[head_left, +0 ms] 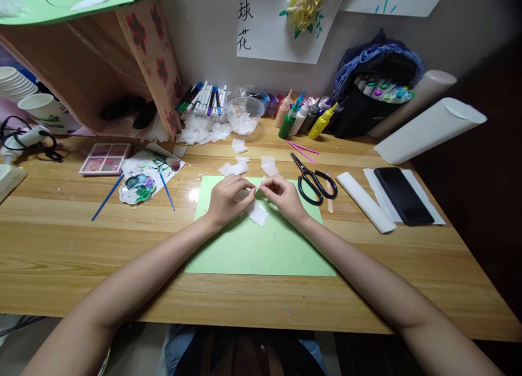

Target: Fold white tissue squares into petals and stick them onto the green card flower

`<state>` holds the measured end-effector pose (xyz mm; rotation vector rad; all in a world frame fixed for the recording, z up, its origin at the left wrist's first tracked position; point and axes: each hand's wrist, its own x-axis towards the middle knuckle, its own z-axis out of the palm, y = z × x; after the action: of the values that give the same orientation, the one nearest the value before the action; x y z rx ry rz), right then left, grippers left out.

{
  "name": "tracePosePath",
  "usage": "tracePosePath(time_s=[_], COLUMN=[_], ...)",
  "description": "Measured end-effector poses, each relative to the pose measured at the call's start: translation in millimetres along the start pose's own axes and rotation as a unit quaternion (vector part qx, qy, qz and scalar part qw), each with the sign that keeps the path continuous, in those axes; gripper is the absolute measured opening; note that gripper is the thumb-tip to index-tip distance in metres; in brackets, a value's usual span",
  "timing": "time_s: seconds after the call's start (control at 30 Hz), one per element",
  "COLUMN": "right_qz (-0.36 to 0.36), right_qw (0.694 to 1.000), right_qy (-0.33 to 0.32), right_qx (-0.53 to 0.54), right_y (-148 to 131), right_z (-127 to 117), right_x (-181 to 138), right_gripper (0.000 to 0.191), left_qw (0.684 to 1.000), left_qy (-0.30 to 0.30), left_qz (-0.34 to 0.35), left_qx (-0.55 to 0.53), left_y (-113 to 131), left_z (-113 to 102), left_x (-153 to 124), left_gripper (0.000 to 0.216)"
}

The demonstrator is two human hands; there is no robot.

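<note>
Over the far part of a light green paper sheet (261, 245) my two hands meet. My left hand (228, 199) and my right hand (283, 196) both pinch one small white tissue piece (258, 212), fingers curled closed on it; its lower end hangs onto the green sheet. Several more white tissue squares (234, 168) lie just beyond the sheet's far edge. Black-handled scissors (312, 180) rest right of my right hand.
A wooden table (81, 240) bears a paint palette (137, 188), blue brushes (106, 196), a watercolour box (105, 158), markers (204, 100), a clear bowl (244, 115), paint bottles (304, 118), a black marker bag (373, 104), a phone (403, 195) and white rolls (430, 129).
</note>
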<state>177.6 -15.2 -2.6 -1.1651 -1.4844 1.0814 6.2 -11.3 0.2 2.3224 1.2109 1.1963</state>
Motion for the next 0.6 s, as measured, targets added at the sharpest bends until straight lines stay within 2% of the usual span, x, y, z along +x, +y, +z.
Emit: tracePosePath(time_s=[0.37,0.6], right_qz=[-0.006,-0.003], right_qw=[0.999,1.000], right_qy=[-0.012,-0.006], right_qx=[-0.030,-0.030], right_y=[-2.0,-0.4], right_z=[1.2,0.8], right_x=[-2.7,-2.3], right_gripper=[0.022,0.014], left_qw=[1.000,1.000], left_qy=[-0.016,-0.009], left_qz=[-0.013,-0.015], left_qx=[0.000,-0.015], left_y=[2.5,4.0], left_z=[-1.9,-1.3], left_x=[1.0,2.0], left_gripper=[0.010,0.008])
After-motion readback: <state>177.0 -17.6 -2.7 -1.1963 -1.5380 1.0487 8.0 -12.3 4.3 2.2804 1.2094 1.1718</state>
